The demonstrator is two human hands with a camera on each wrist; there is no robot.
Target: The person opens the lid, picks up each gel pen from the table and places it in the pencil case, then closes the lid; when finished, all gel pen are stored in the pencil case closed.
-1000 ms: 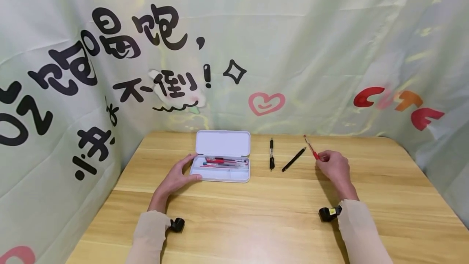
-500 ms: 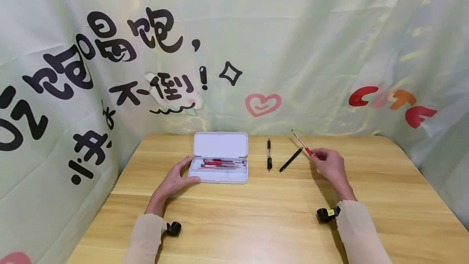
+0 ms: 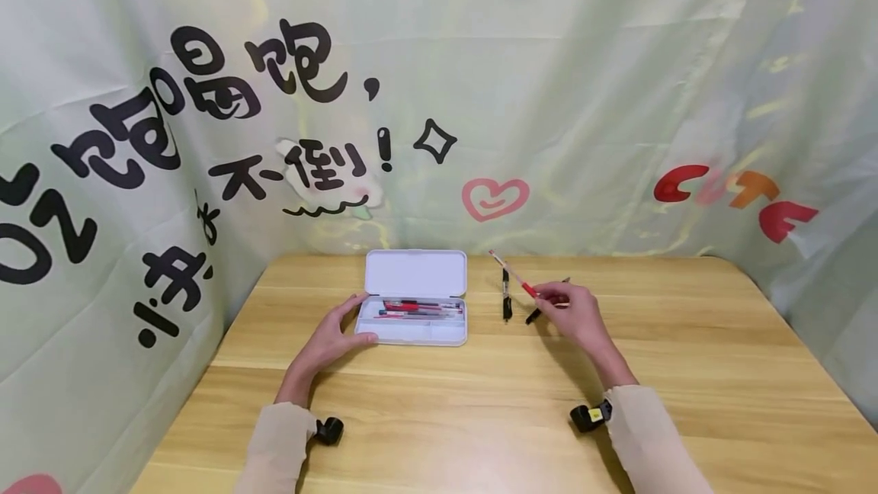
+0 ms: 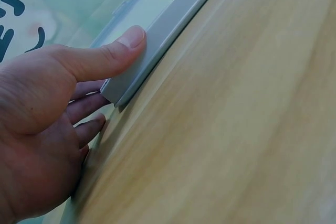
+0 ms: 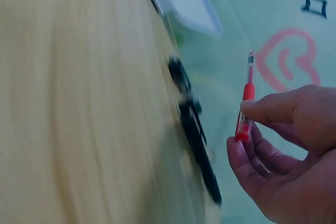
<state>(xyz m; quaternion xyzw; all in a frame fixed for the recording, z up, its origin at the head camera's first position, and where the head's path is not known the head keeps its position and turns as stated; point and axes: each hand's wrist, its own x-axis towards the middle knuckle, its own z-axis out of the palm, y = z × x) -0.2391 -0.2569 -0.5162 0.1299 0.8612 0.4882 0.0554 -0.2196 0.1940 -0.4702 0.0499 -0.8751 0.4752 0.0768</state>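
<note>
A white pencil case [image 3: 415, 273] stands with its lid up, several red and dark pens [image 3: 418, 307] lying in its back compartment. My left hand [image 3: 329, 338] holds the case at its left end; in the left wrist view the thumb [image 4: 113, 59] lies over the rim and the fingers are beside it. Above the table, my right hand [image 3: 576, 312] pinches a red pen [image 3: 529, 290] near its red end, its clear end slanting up to the left. Below are two black pens: one upright in view [image 3: 507, 309], the other [image 3: 533, 316] partly hidden by the hand.
The wooden table [image 3: 439, 410] ends at the back against a printed fabric curtain [image 3: 576, 97], which also hangs along both sides. Small black cameras are worn on the left wrist [image 3: 330, 431] and right wrist [image 3: 588, 418].
My right hand has carried the red pen leftward, from right of the black pens to above them. The left hand stays at the pencil case. The head view has shifted slightly.
</note>
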